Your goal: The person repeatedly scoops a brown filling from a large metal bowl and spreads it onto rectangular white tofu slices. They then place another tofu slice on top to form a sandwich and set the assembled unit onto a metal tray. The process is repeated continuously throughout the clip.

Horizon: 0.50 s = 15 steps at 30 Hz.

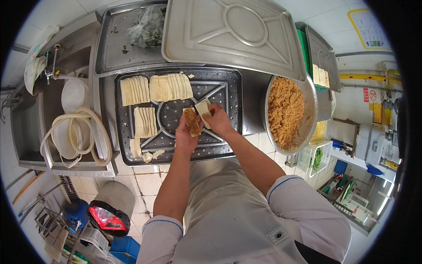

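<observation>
While cupping a filled slice (192,122) in the left grip (186,136), with fingers partly hidden beneath, pinched a pale slice (203,109) between thumb and fingers of the right grip (217,119). Held both above the black tray (228,94), close together; could not tell whether joined. Probably called for squaring edges before pressing, keeping the left grip level and soft to avoid spilling brown filling (191,119), and pinching lightly to avoid tearing. Had stacked slices (171,86) left of the left grip and a metal basin (311,110) of similar brown filling right of the right grip.
</observation>
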Each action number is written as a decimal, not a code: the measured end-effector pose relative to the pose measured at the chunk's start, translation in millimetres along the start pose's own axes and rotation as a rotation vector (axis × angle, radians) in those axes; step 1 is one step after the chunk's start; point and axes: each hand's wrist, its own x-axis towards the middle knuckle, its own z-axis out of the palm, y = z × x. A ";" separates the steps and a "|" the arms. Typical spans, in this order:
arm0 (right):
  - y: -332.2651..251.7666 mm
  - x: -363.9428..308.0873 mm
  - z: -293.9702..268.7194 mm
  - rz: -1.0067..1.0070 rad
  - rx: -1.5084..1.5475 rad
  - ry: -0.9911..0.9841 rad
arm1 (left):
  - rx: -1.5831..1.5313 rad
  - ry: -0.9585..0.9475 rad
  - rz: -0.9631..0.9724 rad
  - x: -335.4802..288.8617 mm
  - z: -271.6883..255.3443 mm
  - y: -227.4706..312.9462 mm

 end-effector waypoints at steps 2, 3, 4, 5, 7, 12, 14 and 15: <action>-0.3 -0.6 -5.5 0.026 0.166 -0.091 | 0.016 0.025 -0.003 -3.7 2.3 5.7; -2.1 -1.8 -8.1 0.017 0.279 -0.138 | 0.029 -0.030 0.017 -7.1 3.9 8.5; -4.0 -3.5 -11.6 0.025 0.391 -0.180 | 0.048 -0.041 0.023 -11.0 5.2 10.8; -7.2 -5.1 -15.7 0.048 0.509 -0.229 | 0.064 -0.082 0.039 -14.8 7.7 14.1; -13.7 -7.4 -26.4 0.170 0.602 -0.351 | 0.100 -0.056 0.028 -22.4 13.2 22.0; -27.8 -12.4 -43.5 0.228 0.886 -0.565 | 0.124 -0.108 0.034 -37.5 40.0 39.1; -34.7 -15.3 -47.9 0.139 1.055 -0.668 | 0.127 -0.139 0.062 -47.4 56.2 42.5; -39.1 -18.4 -51.7 0.095 1.094 -0.672 | 0.123 -0.157 0.074 -53.2 64.8 45.7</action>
